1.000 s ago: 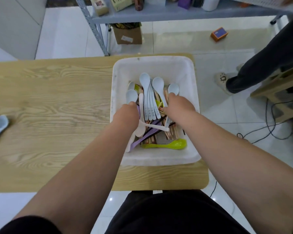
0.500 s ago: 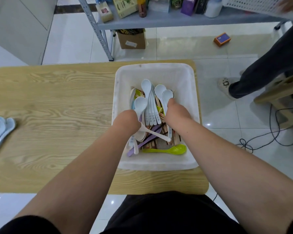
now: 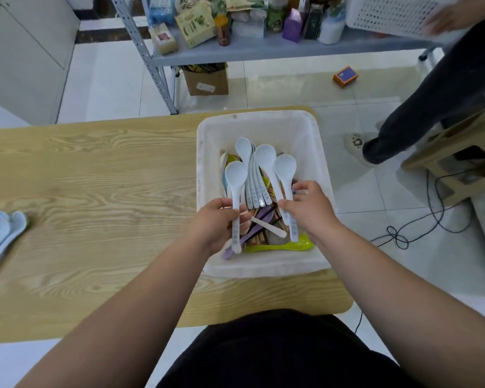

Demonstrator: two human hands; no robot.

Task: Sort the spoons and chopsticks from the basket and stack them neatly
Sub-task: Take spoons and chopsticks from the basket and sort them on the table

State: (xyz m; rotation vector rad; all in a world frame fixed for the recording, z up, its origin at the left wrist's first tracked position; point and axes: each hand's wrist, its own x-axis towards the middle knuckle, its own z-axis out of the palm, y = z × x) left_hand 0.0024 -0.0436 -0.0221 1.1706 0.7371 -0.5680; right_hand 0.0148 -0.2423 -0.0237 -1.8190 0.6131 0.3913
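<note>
Head view: spoons [image 3: 236, 201] lengthwise, bowls [image 3: 285, 166] seemingly away.

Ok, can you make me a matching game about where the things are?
Things:
1 green spoon
2 spoon pile
3 orange box
4 left hand

Places:
A on the floor
B lying in the basket
C holding a pale spoon
D at the table's left edge

Pairs: 1-B, 2-D, 3-A, 4-C

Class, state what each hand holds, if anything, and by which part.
The left hand grips a pale blue spoon by its handle; the right hand grips a second spoon mid-handle.
</note>
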